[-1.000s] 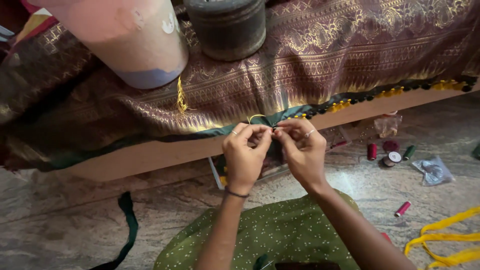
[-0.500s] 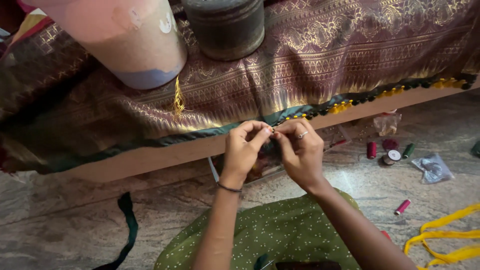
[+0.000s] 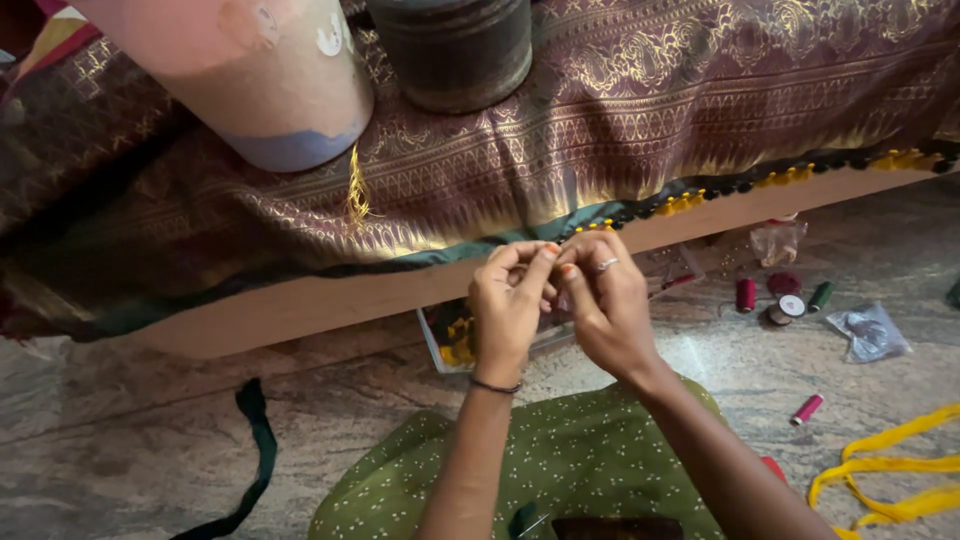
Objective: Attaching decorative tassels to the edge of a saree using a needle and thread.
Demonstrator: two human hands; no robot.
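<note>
A maroon and gold patterned cloth [image 3: 620,110] is draped over a low wooden platform [image 3: 300,305]. Its green edge [image 3: 440,255] carries a row of yellow and dark tassels [image 3: 700,200]. My left hand [image 3: 510,300] and my right hand [image 3: 605,300] meet at that edge, fingertips pinched together on the border. What sits between the fingertips is too small to make out. A ring is on my right hand, a thin band on my left wrist.
A pink cylinder [image 3: 270,80] and a dark round tin [image 3: 450,50] weigh down the cloth. Thread spools [image 3: 785,300], a plastic bag [image 3: 870,330], a yellow ribbon [image 3: 890,480] and a dark green strip [image 3: 255,440] lie on the stone floor. A clear box [image 3: 450,340] sits under the platform.
Both hands have stayed at the cloth's edge with small finger movements; the view has shifted slightly.
</note>
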